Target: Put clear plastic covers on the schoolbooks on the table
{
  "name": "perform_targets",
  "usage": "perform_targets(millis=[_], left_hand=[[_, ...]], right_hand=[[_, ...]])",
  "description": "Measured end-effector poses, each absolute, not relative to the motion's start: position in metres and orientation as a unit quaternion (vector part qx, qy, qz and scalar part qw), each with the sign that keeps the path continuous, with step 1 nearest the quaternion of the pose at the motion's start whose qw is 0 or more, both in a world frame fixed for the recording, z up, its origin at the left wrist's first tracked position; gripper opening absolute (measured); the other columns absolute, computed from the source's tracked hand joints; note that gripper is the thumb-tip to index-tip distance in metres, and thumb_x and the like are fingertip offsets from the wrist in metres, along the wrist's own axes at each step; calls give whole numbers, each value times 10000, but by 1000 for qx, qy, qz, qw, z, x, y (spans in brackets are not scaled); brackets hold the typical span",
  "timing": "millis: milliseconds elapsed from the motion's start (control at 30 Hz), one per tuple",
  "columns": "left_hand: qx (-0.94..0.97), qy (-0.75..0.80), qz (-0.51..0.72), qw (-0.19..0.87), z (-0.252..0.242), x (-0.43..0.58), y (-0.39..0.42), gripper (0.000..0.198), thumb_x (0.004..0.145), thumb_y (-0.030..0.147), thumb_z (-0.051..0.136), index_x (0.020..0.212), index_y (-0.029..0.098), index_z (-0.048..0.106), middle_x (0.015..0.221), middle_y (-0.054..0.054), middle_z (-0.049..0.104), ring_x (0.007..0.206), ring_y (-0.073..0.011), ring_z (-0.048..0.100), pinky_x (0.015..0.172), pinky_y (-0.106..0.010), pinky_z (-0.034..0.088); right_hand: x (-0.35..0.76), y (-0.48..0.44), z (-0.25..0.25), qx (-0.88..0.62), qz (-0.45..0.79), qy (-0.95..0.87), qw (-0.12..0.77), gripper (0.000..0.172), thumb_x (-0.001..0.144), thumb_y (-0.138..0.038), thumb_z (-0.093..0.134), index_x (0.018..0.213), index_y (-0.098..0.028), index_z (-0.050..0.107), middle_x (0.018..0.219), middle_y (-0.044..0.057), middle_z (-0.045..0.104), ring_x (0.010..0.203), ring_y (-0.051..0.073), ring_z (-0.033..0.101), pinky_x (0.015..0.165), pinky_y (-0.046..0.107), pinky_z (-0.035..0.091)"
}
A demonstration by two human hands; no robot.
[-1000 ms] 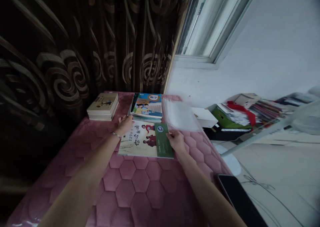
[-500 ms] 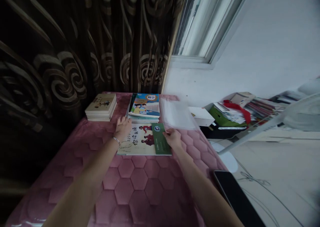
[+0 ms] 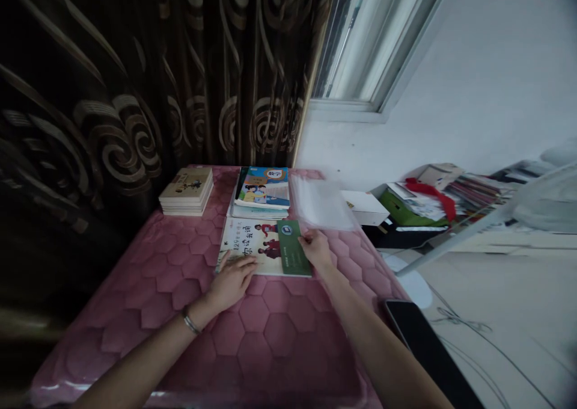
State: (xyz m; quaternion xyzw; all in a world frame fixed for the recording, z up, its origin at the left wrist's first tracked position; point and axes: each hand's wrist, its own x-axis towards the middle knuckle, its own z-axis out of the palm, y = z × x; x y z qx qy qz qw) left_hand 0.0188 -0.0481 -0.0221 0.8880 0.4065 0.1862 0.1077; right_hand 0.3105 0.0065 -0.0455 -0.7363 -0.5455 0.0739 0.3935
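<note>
A book (image 3: 270,246) with a cream and green cover and pictured figures in red lies on the pink table cover (image 3: 193,313). At its lower left my left hand (image 3: 232,281) rests with fingers stretched out over the cover, a silver bracelet on the wrist. My right hand (image 3: 317,249) pinches the green right edge between thumb and fingers, the thumb partly on top. Just beyond the book is a pile of books topped by a blue textbook (image 3: 265,187). Right of that pile lie clear plastic sheets (image 3: 322,204).
A neat stack of tan books (image 3: 187,189) stands at the back left by the dark patterned curtain (image 3: 180,66). Past the table's right side are a white box (image 3: 366,207), a green bin (image 3: 401,210) with papers, a white fan (image 3: 541,198), and a black flat object (image 3: 428,349).
My left hand has moved from the book's upper left corner down to its lower left part. My right hand stays at the right edge. The book lies in nearly the same place.
</note>
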Motion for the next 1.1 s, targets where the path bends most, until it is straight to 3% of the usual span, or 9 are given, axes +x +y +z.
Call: perform_targets(millis=[200,333,467,600,900,1100], left_hand=[[898,395,179,69,-21,7,-53,284,911,238,532,1170,259,649,1315,-33,637,1222,-201,562,1200,-489,156],[908,377,178,32,-25,24,-50,229,876,150,539,1038,207,690,1154,-66,701,1096,-202,628,1174,-456,269],[910,367,189,14,-31,33,-47,236,859,66,497,926,184,690,1032,-69,717,968,-186,666,1142,-434,336],[915,360,183,11,-30,29,-43,234,847,55,514,893,197,694,1039,-63,724,955,-183,672,1137,-437,341],[919,349,182,38,-23,-15,-28,172,908,191,556,834,233,706,1071,-16,744,990,-158,674,1160,-444,300],[915,347,197,53,-27,-45,-24,152,901,188,568,806,241,675,1092,1,745,1046,-137,671,1161,-429,302]], right_hand=[[280,-39,-29,-667,32,-633,392,170,806,-155,547,843,-229,695,938,63,706,937,223,626,871,356,477],[227,-75,-29,-547,13,-770,328,139,822,-220,632,920,-271,718,1051,28,703,966,228,606,842,380,454],[200,-81,-35,-536,-12,-806,250,78,831,-200,667,880,-241,711,987,26,717,935,218,608,806,371,456],[204,-73,-39,-533,-49,-816,220,83,865,-195,652,813,-228,707,909,31,721,892,208,614,789,359,459],[254,-84,-44,-530,-55,-804,265,152,890,-189,630,773,-232,719,880,16,737,846,181,628,785,326,449],[292,-94,-48,-562,-68,-776,279,157,883,-200,637,757,-236,723,909,23,745,877,195,648,809,347,459]])
